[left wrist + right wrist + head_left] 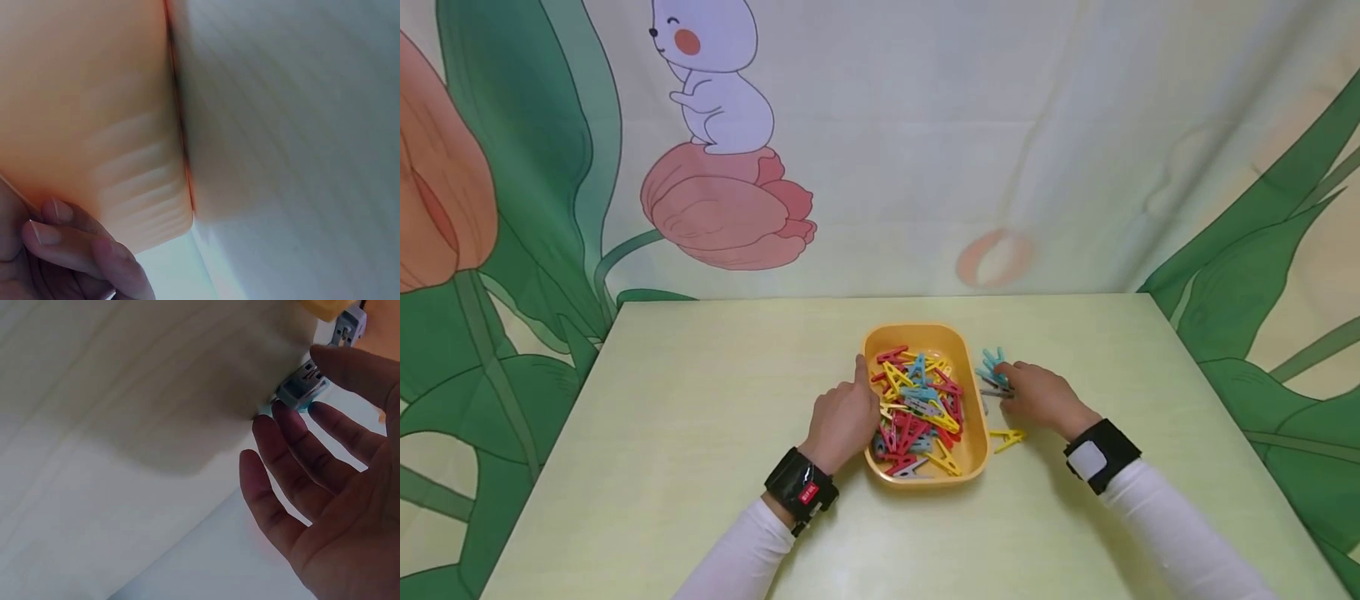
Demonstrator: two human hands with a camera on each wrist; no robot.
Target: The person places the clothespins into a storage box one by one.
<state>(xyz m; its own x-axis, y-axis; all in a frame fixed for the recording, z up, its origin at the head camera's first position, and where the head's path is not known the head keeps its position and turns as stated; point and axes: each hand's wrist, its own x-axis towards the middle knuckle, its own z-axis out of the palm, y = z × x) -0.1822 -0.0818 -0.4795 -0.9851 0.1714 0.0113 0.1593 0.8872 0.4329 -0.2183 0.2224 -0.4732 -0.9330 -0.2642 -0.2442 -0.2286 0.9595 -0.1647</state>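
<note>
A yellow tray holds a heap of red, yellow, blue and grey plastic clothespins. My left hand grips the tray's left side, one finger stretched along the rim. In the left wrist view, curled fingers lie against the tray's ribbed outer wall. Just right of the tray, my right hand pinches a grey clothespin between thumb and fingertips. A blue clothespin lies right at those fingertips, partly covered. Nearer me, a yellow clothespin rests beside the tray.
The pale wood-grain table extends to both sides of the tray. Behind it hangs a curtain printed with flowers, leaves and a white animal. Another grey clothespin shows by the tray in the right wrist view.
</note>
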